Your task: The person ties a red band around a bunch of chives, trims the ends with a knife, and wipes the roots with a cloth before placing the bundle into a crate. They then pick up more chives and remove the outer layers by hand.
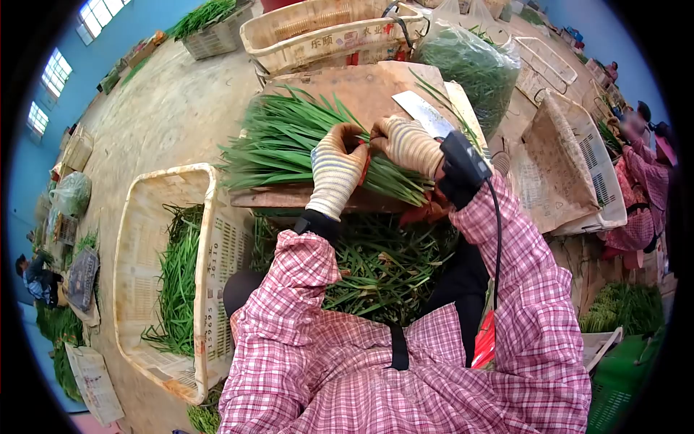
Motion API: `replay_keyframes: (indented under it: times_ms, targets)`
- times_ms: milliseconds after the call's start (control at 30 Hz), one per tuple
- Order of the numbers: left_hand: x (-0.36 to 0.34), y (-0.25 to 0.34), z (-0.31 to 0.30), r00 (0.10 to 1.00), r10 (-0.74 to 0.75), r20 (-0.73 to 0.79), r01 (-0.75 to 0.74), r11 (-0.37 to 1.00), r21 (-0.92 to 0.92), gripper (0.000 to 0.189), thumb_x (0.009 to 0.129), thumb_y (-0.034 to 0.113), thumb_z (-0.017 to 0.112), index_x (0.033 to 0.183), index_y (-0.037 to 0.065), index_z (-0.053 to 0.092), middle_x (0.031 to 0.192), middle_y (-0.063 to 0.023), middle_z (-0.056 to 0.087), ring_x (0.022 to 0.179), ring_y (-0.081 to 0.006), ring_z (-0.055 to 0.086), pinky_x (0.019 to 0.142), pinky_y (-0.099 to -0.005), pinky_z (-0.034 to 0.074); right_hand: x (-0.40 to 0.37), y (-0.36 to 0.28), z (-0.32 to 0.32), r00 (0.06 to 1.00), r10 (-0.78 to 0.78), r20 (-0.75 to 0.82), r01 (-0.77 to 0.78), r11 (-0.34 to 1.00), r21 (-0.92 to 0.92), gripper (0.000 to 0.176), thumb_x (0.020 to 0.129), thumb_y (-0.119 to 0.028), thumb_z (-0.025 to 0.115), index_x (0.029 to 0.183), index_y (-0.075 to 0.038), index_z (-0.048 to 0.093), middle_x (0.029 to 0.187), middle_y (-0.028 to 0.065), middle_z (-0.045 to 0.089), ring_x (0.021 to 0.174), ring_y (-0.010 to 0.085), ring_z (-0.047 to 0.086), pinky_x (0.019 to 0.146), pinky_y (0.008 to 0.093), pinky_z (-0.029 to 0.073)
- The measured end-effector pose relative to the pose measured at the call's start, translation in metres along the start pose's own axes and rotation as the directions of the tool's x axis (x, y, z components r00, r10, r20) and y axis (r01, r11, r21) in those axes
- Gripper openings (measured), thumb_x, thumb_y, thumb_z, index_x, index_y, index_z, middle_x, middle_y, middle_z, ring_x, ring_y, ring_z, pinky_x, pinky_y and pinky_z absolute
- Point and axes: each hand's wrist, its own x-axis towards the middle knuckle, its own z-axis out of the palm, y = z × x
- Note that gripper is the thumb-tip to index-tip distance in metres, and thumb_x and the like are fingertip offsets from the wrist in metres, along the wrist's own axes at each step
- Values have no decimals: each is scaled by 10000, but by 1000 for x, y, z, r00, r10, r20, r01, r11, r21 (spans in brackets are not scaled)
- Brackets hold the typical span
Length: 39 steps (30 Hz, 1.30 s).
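Here, long flat green chives lie bunched under both gloved hands.

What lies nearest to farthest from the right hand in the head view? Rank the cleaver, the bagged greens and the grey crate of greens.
From the right hand, which rests on the chive bundle:
1. Cleaver: just beyond the fingers, on the board.
2. Bagged greens: farther back, to the right.
3. Grey crate of greens: farthest, back left.
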Motion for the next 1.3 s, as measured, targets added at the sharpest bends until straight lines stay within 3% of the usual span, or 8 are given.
replay_keyframes:
  times_ms: [167,367,600,733,1000,1100,1167,1300]
  targets:
    - [17,10,-4,995,88,43,-96,961,260,332,812,-9,729,1122,4,609,893,-148,745,808,-157,705,738,-300,568,-31,-46,-7,991,111,-69,-128,939,-320,321,922,-329,631,1000,-26,700,878,233,687,889,419,667,814,497,504]
    - [11,9,-12,942,253,222,-317,888,333,356,896,-67,596,1239,27,610,977,-148,752,917,-228,741,807,-322,574,-28,10,9,923,-72,-379,109,991,77,171,930,-205,622,1008,-103,736,970,189,687,918,399,669,805,477,529]
    - [-2,3,-4,960,274,-56,-257,943,212,405,811,-11,734,1196,25,614,930,-110,720,852,-171,692,758,-302,559,-41,19,-7,936,-41,-351,142,953,267,219,953,-81,589,1148,-63,688,1048,187,705,955,378,678,861,428,532]
    - [-7,19,-1,946,306,107,-321,831,454,379,798,76,806,1136,32,640,962,-133,731,866,-248,714,783,-360,568,-38,24,-17,973,108,-206,-25,929,369,228,979,-87,582,1180,-48,685,1081,154,713,1006,278,678,884,351,523]
    - [11,7,-2,822,435,368,-569,621,539,275,861,38,703,1123,110,662,933,-206,699,882,-385,683,763,-421,550,-73,17,-4,990,-91,-107,81,992,-99,358,1012,-279,540,1291,-62,598,1226,245,653,1128,410,627,937,462,499]
    - [24,19,-17,882,281,379,-428,816,389,379,848,-2,688,1211,90,635,904,-159,716,859,-356,699,772,-413,575,-79,38,-8,926,-62,-374,124,982,145,360,1014,-269,537,1307,-68,593,1175,237,675,1098,405,644,928,467,503]
    - [14,52,-25,820,249,516,-567,479,670,757,687,174,861,1356,72,523,1268,-197,623,1267,-360,550,1060,-459,456,-89,62,-21,905,298,-302,-138,880,454,313,998,-219,573,1267,-76,644,1036,228,720,960,376,703,856,412,548]
    - [0,49,0,584,343,736,-811,265,521,1165,502,343,945,1477,55,377,1505,-233,403,1438,-410,348,1217,-550,234,-96,127,-27,880,343,-329,-292,936,195,279,945,-171,632,1179,-29,686,1019,207,730,929,291,709,816,367,544]
